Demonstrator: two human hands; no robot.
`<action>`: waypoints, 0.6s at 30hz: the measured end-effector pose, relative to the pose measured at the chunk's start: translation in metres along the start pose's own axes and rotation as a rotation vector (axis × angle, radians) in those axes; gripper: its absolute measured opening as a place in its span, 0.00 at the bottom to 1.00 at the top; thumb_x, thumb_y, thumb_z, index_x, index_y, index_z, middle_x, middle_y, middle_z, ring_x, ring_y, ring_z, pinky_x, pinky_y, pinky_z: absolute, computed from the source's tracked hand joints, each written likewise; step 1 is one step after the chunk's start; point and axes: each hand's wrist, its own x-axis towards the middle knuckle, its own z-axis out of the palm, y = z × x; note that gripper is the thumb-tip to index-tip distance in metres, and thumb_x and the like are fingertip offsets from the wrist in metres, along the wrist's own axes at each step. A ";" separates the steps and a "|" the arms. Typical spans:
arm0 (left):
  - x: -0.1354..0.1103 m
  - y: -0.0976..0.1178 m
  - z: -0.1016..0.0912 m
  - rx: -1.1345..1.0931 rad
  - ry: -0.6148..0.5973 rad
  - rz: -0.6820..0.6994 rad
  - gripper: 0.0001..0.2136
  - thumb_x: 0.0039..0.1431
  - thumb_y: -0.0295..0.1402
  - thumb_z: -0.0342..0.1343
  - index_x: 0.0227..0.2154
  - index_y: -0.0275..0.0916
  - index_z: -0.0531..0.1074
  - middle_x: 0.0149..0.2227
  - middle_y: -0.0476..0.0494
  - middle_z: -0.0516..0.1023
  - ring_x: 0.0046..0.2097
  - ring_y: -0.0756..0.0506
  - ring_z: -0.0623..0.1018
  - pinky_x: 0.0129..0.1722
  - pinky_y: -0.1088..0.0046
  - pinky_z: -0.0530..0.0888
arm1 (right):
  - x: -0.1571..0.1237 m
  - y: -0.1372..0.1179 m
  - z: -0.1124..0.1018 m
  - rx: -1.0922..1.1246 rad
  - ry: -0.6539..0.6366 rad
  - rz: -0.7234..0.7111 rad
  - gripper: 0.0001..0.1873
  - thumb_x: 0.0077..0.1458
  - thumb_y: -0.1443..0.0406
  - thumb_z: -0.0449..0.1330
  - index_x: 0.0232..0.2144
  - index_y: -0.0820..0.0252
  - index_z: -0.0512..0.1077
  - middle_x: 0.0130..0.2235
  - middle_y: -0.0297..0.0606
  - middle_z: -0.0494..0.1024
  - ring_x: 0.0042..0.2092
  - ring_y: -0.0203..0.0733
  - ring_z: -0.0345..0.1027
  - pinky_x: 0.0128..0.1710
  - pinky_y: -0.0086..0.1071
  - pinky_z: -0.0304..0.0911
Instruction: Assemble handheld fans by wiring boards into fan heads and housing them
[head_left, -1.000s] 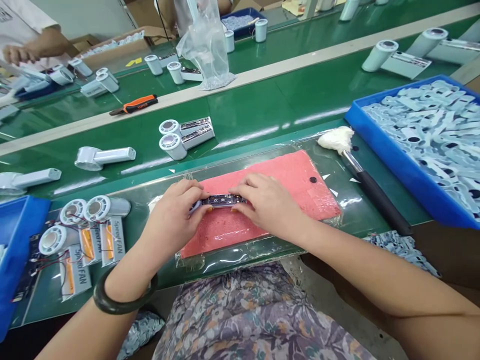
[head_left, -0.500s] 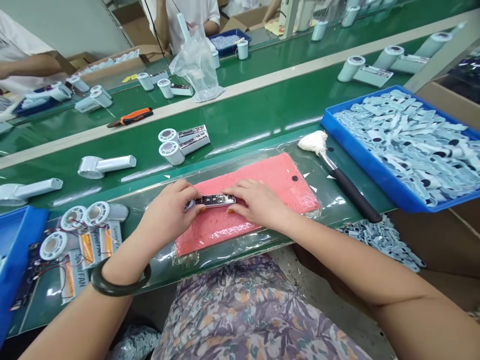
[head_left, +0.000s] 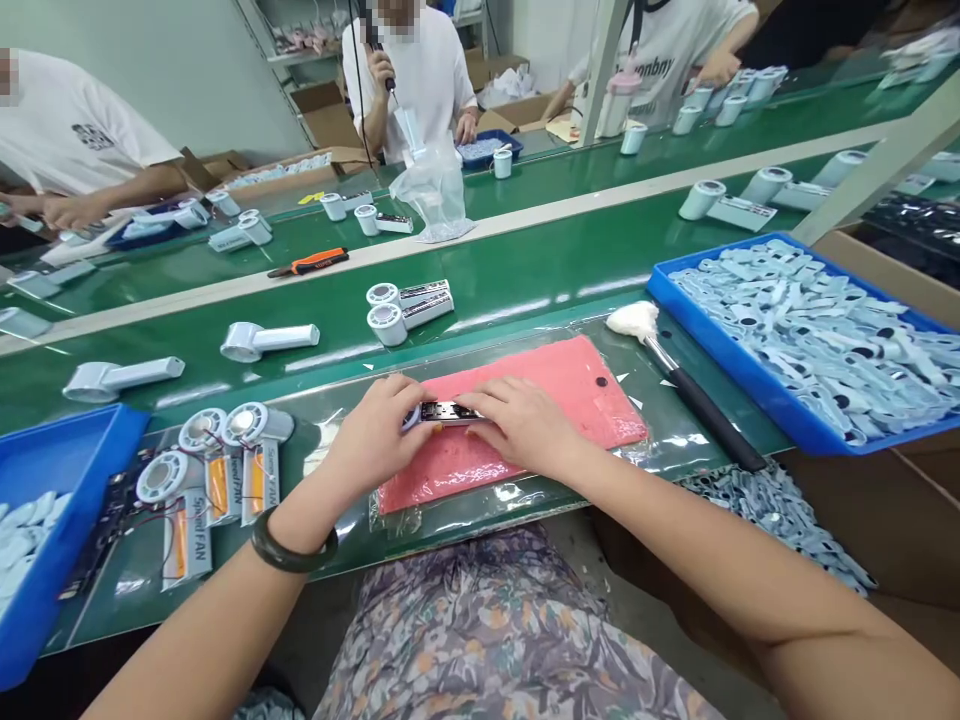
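Note:
My left hand (head_left: 379, 432) and my right hand (head_left: 523, 424) both press their fingers onto a small fan part (head_left: 444, 412) with a dark circuit strip showing, lying on a pink foam pad (head_left: 570, 390). The left fingers curl round its round left end; the right fingers lie along its handle. A dark bangle (head_left: 291, 552) sits on my left wrist.
Several open fans with wires (head_left: 217, 445) lie at the left beside a blue tray (head_left: 45, 520). A blue tray of pale covers (head_left: 817, 330) stands at the right, a brush (head_left: 682, 380) beside it. Assembled fans (head_left: 405, 308) ride the green belt. Other people work across it.
The camera has tilted up, showing more of the people across the belt. Both hands stay on the fan part on the pink pad.

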 end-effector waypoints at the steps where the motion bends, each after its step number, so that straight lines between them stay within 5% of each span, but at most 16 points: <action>1: -0.001 0.000 0.000 -0.004 0.003 -0.003 0.10 0.62 0.36 0.56 0.44 0.41 0.75 0.47 0.40 0.77 0.51 0.38 0.74 0.53 0.57 0.73 | 0.000 0.001 0.002 -0.002 0.016 -0.009 0.16 0.66 0.64 0.60 0.55 0.54 0.75 0.49 0.42 0.80 0.50 0.48 0.71 0.50 0.42 0.66; 11: 0.012 0.004 -0.006 -0.009 -0.080 -0.078 0.07 0.57 0.34 0.58 0.36 0.41 0.78 0.38 0.44 0.75 0.42 0.40 0.76 0.45 0.61 0.74 | -0.006 0.009 0.012 -0.096 0.089 -0.116 0.13 0.70 0.65 0.55 0.49 0.55 0.79 0.49 0.44 0.80 0.45 0.44 0.71 0.44 0.39 0.65; 18: 0.017 0.007 -0.010 -0.012 -0.104 -0.091 0.04 0.52 0.32 0.61 0.32 0.42 0.77 0.35 0.46 0.76 0.40 0.41 0.77 0.43 0.63 0.74 | -0.002 0.006 0.008 -0.083 0.044 -0.092 0.15 0.68 0.67 0.55 0.54 0.56 0.76 0.47 0.44 0.81 0.44 0.45 0.73 0.43 0.39 0.67</action>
